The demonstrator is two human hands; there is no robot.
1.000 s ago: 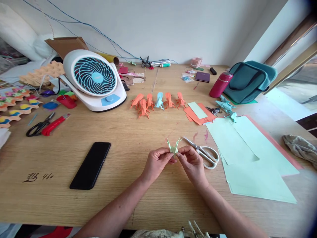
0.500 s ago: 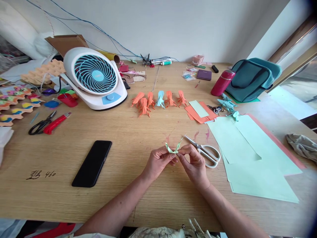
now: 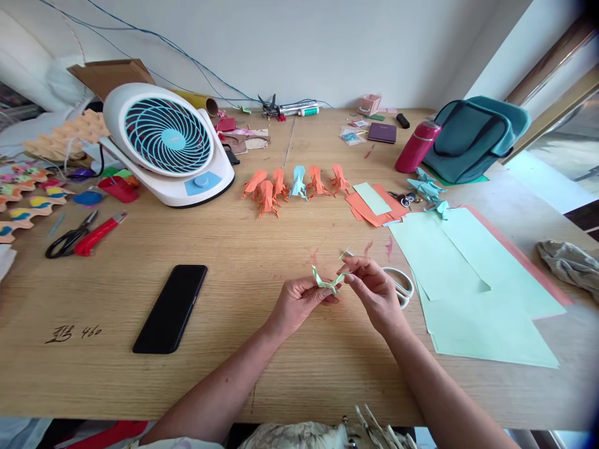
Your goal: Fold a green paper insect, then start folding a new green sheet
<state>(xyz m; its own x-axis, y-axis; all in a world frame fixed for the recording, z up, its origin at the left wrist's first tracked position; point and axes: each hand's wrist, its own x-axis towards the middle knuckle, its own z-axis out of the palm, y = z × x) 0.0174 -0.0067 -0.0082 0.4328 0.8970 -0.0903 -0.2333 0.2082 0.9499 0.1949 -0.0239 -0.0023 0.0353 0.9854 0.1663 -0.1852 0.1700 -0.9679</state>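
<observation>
A small light-green folded paper piece (image 3: pixel 326 285) with narrow upturned points is held between both hands above the table. My left hand (image 3: pixel 299 300) pinches its lower middle between thumb and fingers. With thumb and forefinger, my right hand (image 3: pixel 373 290) grips the thin point on the right side, whose tip sticks out above the fingers. White-handled scissors (image 3: pixel 403 288) lie beneath and beside my right hand, which hides most of their blades. Farther back stand several orange folded paper figures (image 3: pixel 267 198) and one light-blue paper figure (image 3: pixel 298 182).
A black phone (image 3: pixel 170 308) lies left of my hands. Pale-green sheets (image 3: pixel 486 324) cover the right side, near orange paper (image 3: pixel 369 209) and keys (image 3: pixel 406 199). A white fan (image 3: pixel 168 143), red cutter (image 3: pixel 99 234), pink bottle (image 3: pixel 418 146) and teal bag (image 3: pixel 472 143) stand or lie around.
My right hand has moved up from the paper's middle to its right point, which now leans outward. My left hand keeps its pinch. The whole view has shifted slightly.
</observation>
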